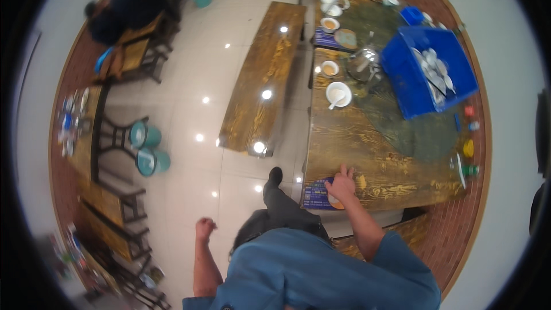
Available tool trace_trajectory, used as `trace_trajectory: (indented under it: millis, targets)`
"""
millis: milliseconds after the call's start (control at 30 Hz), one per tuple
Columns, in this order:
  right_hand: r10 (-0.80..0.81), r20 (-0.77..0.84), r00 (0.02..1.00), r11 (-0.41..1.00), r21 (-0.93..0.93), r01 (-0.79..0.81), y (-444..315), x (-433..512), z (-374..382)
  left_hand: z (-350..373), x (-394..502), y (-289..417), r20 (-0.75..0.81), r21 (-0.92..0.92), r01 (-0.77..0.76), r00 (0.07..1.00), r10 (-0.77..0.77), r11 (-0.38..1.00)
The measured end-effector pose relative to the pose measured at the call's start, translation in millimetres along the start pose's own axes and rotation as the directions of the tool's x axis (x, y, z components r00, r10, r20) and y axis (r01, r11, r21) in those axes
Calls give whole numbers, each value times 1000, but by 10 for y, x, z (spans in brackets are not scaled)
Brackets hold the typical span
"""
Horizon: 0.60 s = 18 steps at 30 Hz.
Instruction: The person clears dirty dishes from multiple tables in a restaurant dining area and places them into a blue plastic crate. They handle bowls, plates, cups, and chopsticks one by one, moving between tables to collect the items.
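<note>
My right hand [343, 184] rests at the near corner of a wooden dining table [335, 146], fingers apart, partly over a printed purple card [317, 197]. Nothing shows in its grasp. Over the tiled floor at the left hangs my left hand [205, 227], its fingers curled closed with nothing visible in them. Farther up the table stand a white bowl with a spoon [338, 94] and a small bowl of brown liquid [329, 69]. A blue plastic bin [404, 90] holding white dishes and spoons sits on the right side, beside a clear glass vessel [361, 68].
A wooden bench [258, 82] runs along the table's left side. Several used dishes [332, 4] lie at the far end. Teal buckets [146, 135] stand on the floor by another table [88, 137]. A seated person [133, 6] is at the far left. Condiments [469, 148] line the wall side.
</note>
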State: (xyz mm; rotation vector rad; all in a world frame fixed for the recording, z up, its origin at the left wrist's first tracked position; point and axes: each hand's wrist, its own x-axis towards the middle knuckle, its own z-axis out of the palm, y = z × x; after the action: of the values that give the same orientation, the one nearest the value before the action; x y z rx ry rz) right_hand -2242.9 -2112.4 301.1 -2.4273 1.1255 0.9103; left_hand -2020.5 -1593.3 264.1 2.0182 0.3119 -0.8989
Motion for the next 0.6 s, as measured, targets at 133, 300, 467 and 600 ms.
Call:
trace_trajectory:
  millis: [133,300,467,600]
  targets:
    - [27,-33,999,998,60,-25,-10,16,-50,-89,507,80,43,157,175,982,-184,972]
    - [123,7,992,959,257,-120,4,-120,-294,294,1272,1156,208,487,-55,977,-55,872]
    - [173,-125,977,913,393,-112,-16,5,-79,1445,1844,2896,460,503,-430,868,189,750]
    - [223,-130,966,873,467,-139,51,68,-78,2802,1717,4366,625,498,-654,726,288,569]
